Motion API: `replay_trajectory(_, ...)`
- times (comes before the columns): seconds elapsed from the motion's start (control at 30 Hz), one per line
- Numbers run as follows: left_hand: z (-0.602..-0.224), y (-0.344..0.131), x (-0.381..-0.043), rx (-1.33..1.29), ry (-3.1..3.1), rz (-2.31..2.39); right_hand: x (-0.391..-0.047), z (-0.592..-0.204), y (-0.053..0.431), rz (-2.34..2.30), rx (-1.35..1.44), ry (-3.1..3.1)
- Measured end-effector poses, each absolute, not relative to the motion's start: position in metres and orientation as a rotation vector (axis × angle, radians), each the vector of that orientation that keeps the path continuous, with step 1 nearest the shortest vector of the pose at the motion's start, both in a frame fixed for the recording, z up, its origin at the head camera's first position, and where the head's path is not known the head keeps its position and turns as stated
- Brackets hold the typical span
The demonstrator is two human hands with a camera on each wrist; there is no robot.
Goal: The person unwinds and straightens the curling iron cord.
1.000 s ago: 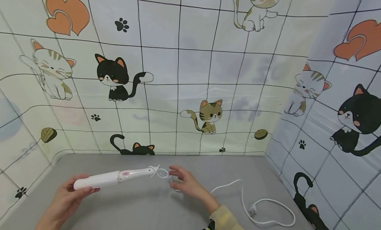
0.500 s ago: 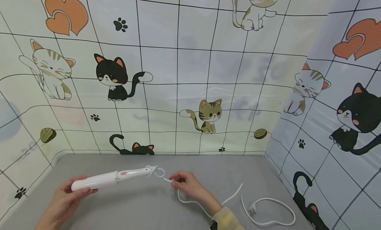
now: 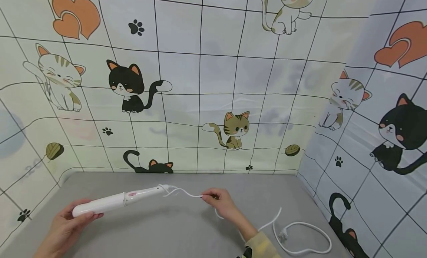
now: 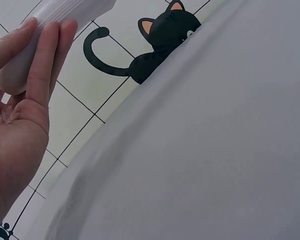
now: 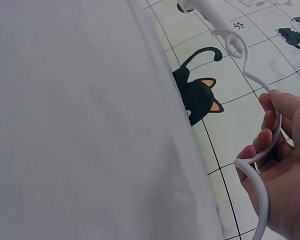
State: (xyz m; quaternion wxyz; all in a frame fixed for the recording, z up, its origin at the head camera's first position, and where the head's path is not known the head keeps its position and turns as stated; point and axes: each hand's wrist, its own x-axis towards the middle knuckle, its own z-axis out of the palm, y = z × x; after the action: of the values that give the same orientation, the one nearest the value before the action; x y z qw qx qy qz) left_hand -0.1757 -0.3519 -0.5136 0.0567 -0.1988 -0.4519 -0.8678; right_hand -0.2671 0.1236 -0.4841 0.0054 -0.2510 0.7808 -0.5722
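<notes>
Wand [image 3: 123,200] in one hand, cord [image 5: 263,205] in the other

There's the left hand [image 3: 71,222], thumb and fingers pinching the wand's thick end, holding it tilted above the grey table [image 3: 166,239], narrow tip to the right! And the right hand [image 3: 221,204] pinches the cord between thumb and fingertips, a slack stretch linking it to the tip; over on the right, the plug [image 3: 283,234] lies beside a loop of cord
</notes>
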Motion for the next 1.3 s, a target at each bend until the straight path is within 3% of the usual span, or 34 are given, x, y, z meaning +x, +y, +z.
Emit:
replay_trajectory(0.6, -0.517, -0.36, -0.173, -0.681, -1.183, -2.699, -0.261, -0.488, 0.157, -1.714, -0.797, 2.48)
replay_trajectory(1.3, -0.513, -0.349, -0.176, -0.736, -1.216, -2.661, -0.255, -0.487, 0.14, -1.563, -0.852, 2.456)
